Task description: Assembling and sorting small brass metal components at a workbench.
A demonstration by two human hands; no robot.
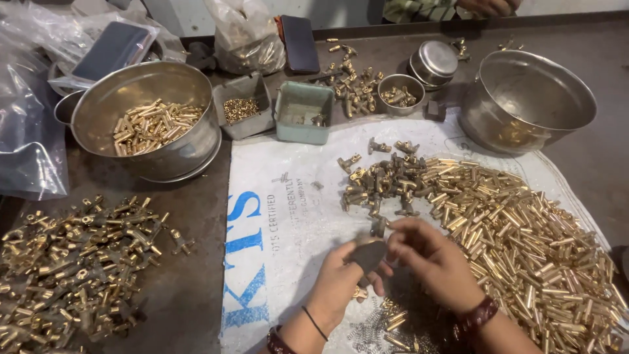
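Observation:
My left hand (341, 278) and my right hand (432, 259) meet low in the middle over a white printed sack (275, 216). They pinch a small brass fitting (379, 227) between the fingertips; a dark cover sits on my left thumb. Just beyond my fingers lies a cluster of brass valve-like fittings (383, 183). A big heap of brass tubes (524, 242) spreads to the right of my right hand. Small springs (367, 324) and a few brass pieces lie under my wrists.
A steel pot with brass tubes (154, 121) stands at the back left, and another steel pot (527, 98) at the back right. Small trays (303, 111), bowls (400, 90) and plastic bags line the back. Assembled brass parts (72, 269) pile up at the left. Another person's hand (488, 6) shows at the top.

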